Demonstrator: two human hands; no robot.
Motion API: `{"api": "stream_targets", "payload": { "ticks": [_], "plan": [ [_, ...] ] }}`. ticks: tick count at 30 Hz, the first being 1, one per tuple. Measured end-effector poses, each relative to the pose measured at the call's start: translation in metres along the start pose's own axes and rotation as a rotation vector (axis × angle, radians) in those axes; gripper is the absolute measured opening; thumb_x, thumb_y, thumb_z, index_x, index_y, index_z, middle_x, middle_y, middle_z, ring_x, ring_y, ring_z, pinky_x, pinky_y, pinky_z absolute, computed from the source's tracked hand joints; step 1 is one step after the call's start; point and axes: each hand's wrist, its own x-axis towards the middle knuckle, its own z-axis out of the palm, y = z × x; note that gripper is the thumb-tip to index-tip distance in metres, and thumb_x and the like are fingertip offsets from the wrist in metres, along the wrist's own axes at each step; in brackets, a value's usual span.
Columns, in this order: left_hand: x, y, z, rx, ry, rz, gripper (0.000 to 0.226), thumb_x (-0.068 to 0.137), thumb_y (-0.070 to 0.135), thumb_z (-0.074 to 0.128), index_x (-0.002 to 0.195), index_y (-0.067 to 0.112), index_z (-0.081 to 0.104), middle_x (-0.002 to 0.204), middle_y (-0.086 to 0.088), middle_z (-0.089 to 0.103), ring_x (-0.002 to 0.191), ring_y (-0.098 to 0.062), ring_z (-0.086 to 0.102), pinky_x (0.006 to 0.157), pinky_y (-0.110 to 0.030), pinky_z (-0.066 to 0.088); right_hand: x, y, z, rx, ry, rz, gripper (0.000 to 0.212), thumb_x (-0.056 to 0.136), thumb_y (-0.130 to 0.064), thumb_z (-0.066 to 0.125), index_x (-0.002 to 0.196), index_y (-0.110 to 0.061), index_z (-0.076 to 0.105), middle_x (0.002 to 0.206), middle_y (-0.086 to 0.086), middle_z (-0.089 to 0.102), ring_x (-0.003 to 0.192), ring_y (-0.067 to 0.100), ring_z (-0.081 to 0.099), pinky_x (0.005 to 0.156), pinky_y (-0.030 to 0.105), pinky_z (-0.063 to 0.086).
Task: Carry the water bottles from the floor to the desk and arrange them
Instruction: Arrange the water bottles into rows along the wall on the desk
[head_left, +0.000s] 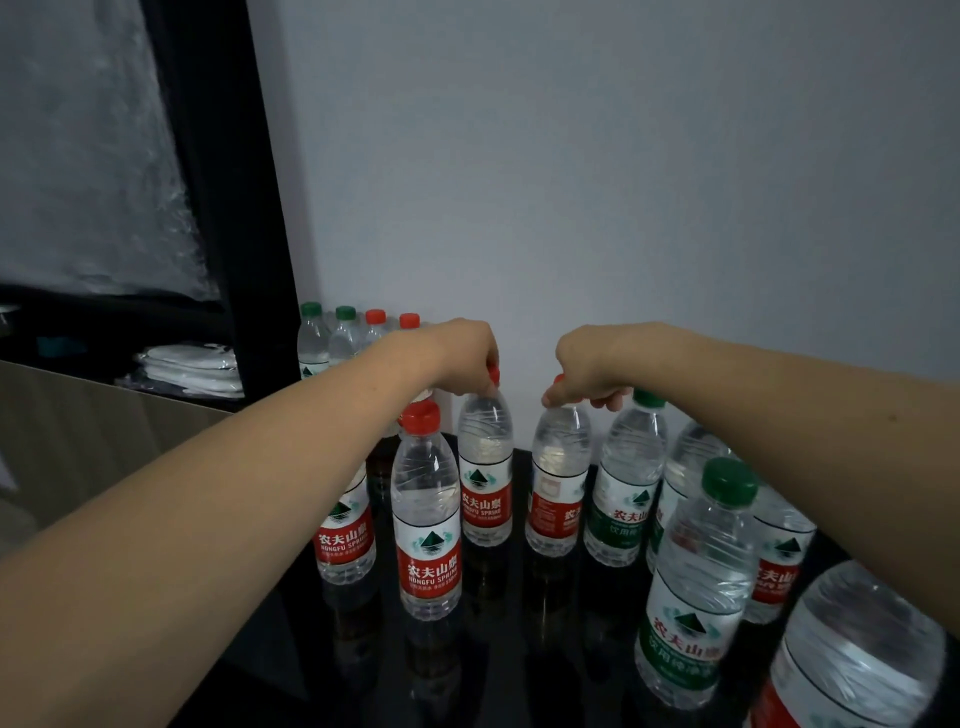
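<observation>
Several clear water bottles with red or green labels stand on a glossy black desk (509, 639). My left hand (462, 358) grips the red cap of a red-label bottle (485, 473) at the back of the desk. My right hand (589, 371) pinches the red cap of a second red-label bottle (558, 478) just to its right. Both bottles are upright, with their bases at or just above the desk surface. A red-cap bottle (426, 514) stands in front of the left one. A green-cap bottle (698, 582) stands near the right front.
More bottles with green and red caps (343, 332) stand in a row behind, against the pale wall (623, 182). A black frame (228, 208) rises at the left, with folded white items (192, 369) on a shelf beside it. Another large bottle (857, 654) fills the right front corner.
</observation>
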Motion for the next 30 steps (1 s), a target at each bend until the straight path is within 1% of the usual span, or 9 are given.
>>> {"api": "stream_targets", "payload": {
  "ticks": [3,6,9,11,16,19,21,24,30],
  "plan": [
    [0.000,-0.004,0.002,0.006,0.008,0.010,0.026,0.086,0.035,0.070,0.107,0.020,0.069,0.096,0.004,0.068,0.082,-0.014,0.064,0.065,-0.026,0.051,0.002,-0.004,0.001,-0.103,0.078,0.014,0.048,0.089,-0.055,0.055,0.077,-0.009,0.059,0.064,0.004,0.067,0.050,0.017,0.064,0.059,0.027,0.049],
    [0.001,-0.004,0.006,0.024,0.037,0.022,0.027,0.085,0.035,0.069,0.108,0.022,0.069,0.101,0.003,0.066,0.087,-0.017,0.061,0.073,-0.032,0.052,0.004,-0.003,-0.002,-0.048,0.056,0.020,0.045,0.087,-0.054,0.060,0.077,-0.010,0.064,0.067,0.004,0.068,0.052,0.017,0.065,0.056,0.027,0.050],
    [0.000,-0.005,0.007,0.006,0.043,0.020,0.027,0.085,0.035,0.069,0.109,0.022,0.069,0.103,0.003,0.066,0.089,-0.017,0.061,0.076,-0.034,0.054,0.005,0.001,-0.005,0.093,-0.044,-0.006,0.032,0.087,-0.038,0.067,0.092,-0.006,0.067,0.081,0.009,0.070,0.061,0.019,0.067,0.054,0.027,0.053],
    [-0.001,-0.005,0.007,-0.001,0.041,0.016,0.030,0.086,0.035,0.069,0.113,0.021,0.068,0.105,0.003,0.066,0.090,-0.018,0.062,0.079,-0.034,0.055,0.007,0.003,-0.004,0.104,-0.073,-0.024,0.029,0.088,-0.030,0.068,0.101,-0.004,0.065,0.088,0.011,0.070,0.065,0.019,0.068,0.054,0.026,0.053],
    [-0.003,0.001,0.006,0.011,0.042,0.004,0.032,0.087,0.035,0.068,0.114,0.018,0.067,0.105,-0.001,0.066,0.090,-0.019,0.062,0.077,-0.034,0.054,0.013,0.006,0.001,0.031,-0.023,-0.049,0.035,0.090,-0.040,0.064,0.078,-0.007,0.061,0.061,0.003,0.067,0.046,0.011,0.062,0.050,0.024,0.049],
    [-0.002,0.006,0.003,0.031,0.048,-0.024,0.031,0.085,0.035,0.071,0.106,0.013,0.068,0.094,-0.002,0.066,0.082,-0.020,0.063,0.066,-0.031,0.052,0.016,0.008,0.002,0.051,-0.010,-0.045,0.039,0.089,-0.044,0.063,0.073,-0.009,0.061,0.042,-0.005,0.061,0.037,0.008,0.058,0.050,0.024,0.048],
    [-0.001,0.008,0.001,0.043,0.044,-0.031,0.032,0.083,0.036,0.073,0.103,0.011,0.068,0.092,-0.004,0.066,0.080,-0.020,0.063,0.065,-0.032,0.054,0.018,0.008,0.001,0.080,-0.018,-0.041,0.039,0.089,-0.043,0.063,0.073,-0.008,0.062,0.041,-0.006,0.061,0.038,0.009,0.060,0.049,0.023,0.048],
    [0.001,0.003,-0.003,0.015,0.049,-0.048,0.035,0.081,0.037,0.075,0.103,0.010,0.069,0.094,-0.005,0.067,0.081,-0.021,0.065,0.074,-0.037,0.059,0.023,0.006,-0.009,0.132,-0.025,-0.030,0.039,0.090,-0.041,0.063,0.074,-0.006,0.061,0.043,-0.002,0.062,0.041,0.012,0.063,0.047,0.023,0.049],
    [0.025,-0.026,-0.025,-0.035,0.114,-0.099,0.034,0.078,0.036,0.078,0.099,0.010,0.073,0.095,-0.005,0.070,0.084,-0.021,0.065,0.077,-0.037,0.058,0.047,-0.002,-0.041,0.244,-0.007,0.004,0.040,0.090,-0.035,0.065,0.077,0.002,0.059,0.050,0.009,0.066,0.044,0.022,0.066,0.042,0.024,0.050]
  ]
}}
